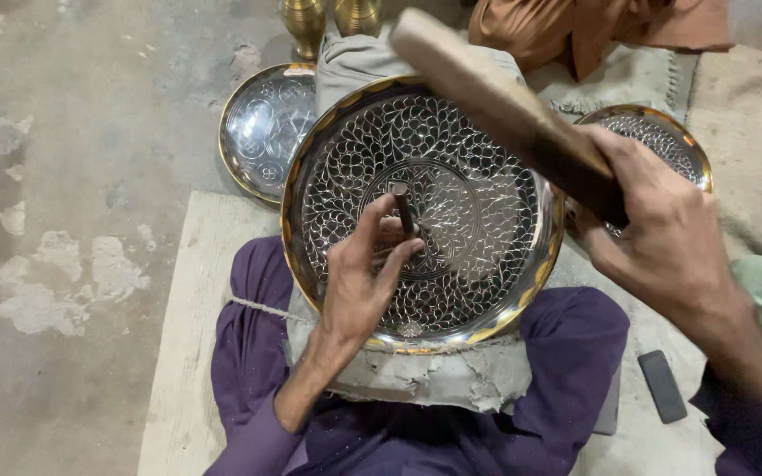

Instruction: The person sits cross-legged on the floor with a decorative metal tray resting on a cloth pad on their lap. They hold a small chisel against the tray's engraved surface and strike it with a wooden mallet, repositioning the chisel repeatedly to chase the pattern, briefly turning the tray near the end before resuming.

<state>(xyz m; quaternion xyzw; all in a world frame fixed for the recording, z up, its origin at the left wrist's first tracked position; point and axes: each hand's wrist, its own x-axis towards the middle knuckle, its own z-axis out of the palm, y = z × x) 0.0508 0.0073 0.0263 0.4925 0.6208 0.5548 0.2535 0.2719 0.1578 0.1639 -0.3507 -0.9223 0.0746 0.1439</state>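
Observation:
A large round metal plate (496,264) with a dark engraved leaf pattern and a brass rim rests on a grey padded block over my lap. My left hand (359,282) pinches a small dark chisel (403,210) upright, its tip on the plate's centre medallion. My right hand (654,229) grips a wooden mallet (496,97), raised above the plate's upper right and tilted toward the upper left.
A second engraved plate (262,132) lies on the floor at upper left, a third (676,141) at right behind my right hand. Two brass vases (328,19) stand at the top. A dark flat stone (662,385) lies on the mat at lower right. Brown cloth (593,26) sits at top right.

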